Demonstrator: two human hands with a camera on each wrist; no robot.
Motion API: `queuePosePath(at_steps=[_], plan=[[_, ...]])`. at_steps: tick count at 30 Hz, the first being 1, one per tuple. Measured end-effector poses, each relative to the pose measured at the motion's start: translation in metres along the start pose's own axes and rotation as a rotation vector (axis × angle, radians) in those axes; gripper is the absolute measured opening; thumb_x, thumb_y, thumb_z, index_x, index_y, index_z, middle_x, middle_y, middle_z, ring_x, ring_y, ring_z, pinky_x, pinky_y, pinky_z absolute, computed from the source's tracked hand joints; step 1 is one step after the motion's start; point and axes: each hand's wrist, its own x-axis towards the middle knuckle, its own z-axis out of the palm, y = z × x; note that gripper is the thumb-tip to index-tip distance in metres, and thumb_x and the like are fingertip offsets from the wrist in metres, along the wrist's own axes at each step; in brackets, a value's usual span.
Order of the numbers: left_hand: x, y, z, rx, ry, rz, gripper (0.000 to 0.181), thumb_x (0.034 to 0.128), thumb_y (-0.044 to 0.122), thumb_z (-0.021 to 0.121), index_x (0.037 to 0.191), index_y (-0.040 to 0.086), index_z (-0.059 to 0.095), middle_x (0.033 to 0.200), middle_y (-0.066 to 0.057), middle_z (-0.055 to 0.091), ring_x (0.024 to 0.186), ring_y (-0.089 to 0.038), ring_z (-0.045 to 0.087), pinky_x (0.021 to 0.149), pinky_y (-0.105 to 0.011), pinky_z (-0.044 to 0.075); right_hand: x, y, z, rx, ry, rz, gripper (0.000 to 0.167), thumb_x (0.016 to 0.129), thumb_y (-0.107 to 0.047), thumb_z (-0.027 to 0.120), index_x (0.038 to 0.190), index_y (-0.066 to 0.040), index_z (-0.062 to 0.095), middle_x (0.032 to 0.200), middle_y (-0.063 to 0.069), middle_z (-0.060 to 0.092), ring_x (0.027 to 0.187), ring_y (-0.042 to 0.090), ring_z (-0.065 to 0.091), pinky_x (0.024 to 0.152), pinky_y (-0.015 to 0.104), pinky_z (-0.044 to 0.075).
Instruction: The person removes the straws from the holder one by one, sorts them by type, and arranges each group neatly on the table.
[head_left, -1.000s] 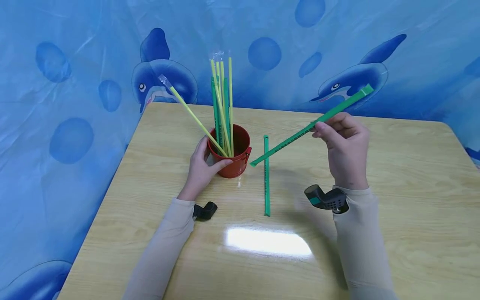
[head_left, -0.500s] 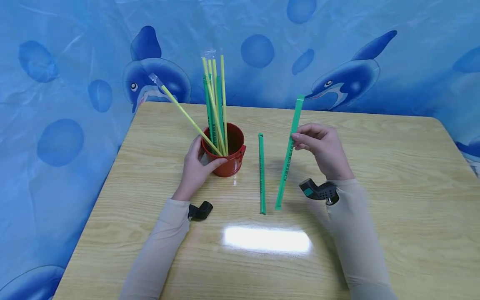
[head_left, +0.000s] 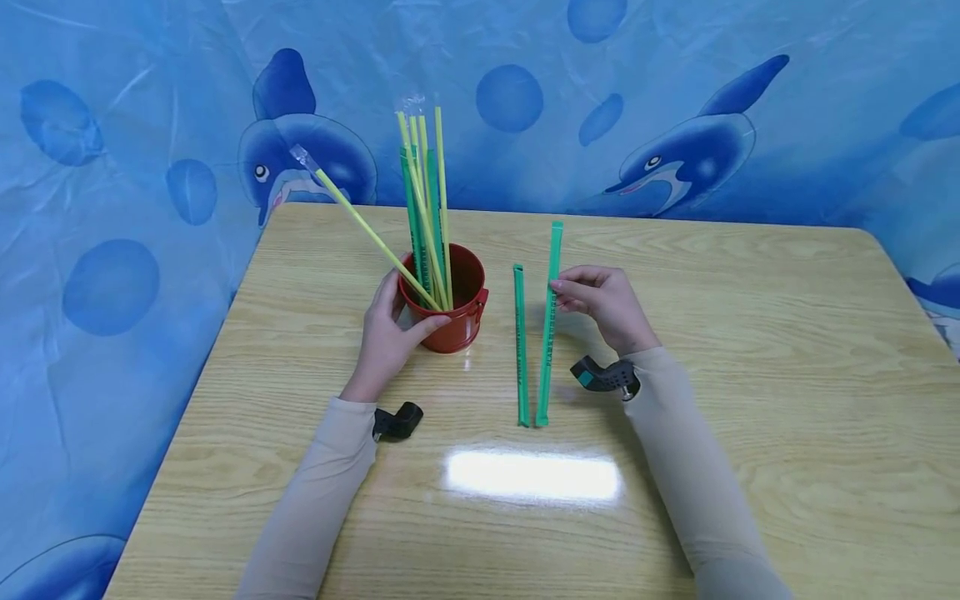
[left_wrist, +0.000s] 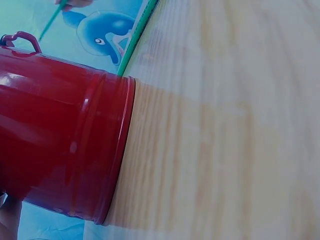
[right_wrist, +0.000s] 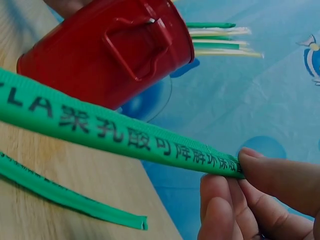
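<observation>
Now, right grip (head_left: pixel 603 307) further left, held straw (head_left: pixel 547 350) nearer lying straw (head_left: pixel 521 346)

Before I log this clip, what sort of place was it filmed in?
Probably an indoor corner set up for recording: a wood-grain table, a wrinkled blue dolphin-print sheet as the backdrop, and a black camera worn on each wrist.

Straws (head_left: pixel 423 212) in bucket (head_left: pixel 452 337) on table (head_left: pixel 787 375)
</observation>
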Motion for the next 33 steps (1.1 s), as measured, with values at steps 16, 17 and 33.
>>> queuePosePath(at_steps=[16,17,33], plan=[[0.007,-0.032,0.0,-0.009,0.015,0.029,0.08,0.0817,0.011,0.074,0.148,0.012,0.029,0.145,-0.005,0.036,0.134,-0.013,0.033,0.108,-0.034,0.032,0.015,0.032,0.003,-0.097,-0.002,0.149,0.024,0.09,-0.009,0.064,0.104,0.01,0.062,0.082,0.003,0.066,0.069,0.011,0.064,0.066,0.024,0.056],[0.007,-0.033,0.0,-0.005,0.018,0.035,0.079,0.0817,0.012,0.074,0.147,0.013,0.029,0.145,-0.005,0.036,0.133,-0.013,0.033,0.108,-0.034,0.032,0.016,0.033,0.004,-0.104,-0.004,0.153,0.025,0.09,-0.009,0.064,0.105,0.011,0.062,0.082,0.003,0.066,0.069,0.011,0.064,0.066,0.024,0.056],[0.003,-0.01,0.0,-0.001,0.011,0.019,0.079,0.082,0.001,0.071,0.147,0.002,0.026,0.145,-0.016,0.034,0.135,-0.024,0.033,0.109,-0.039,0.031,0.019,0.04,0.014,-0.214,0.021,0.156,0.023,0.09,-0.005,0.063,0.099,0.016,0.065,0.075,0.006,0.068,0.06,0.009,0.064,0.055,0.023,0.055]])
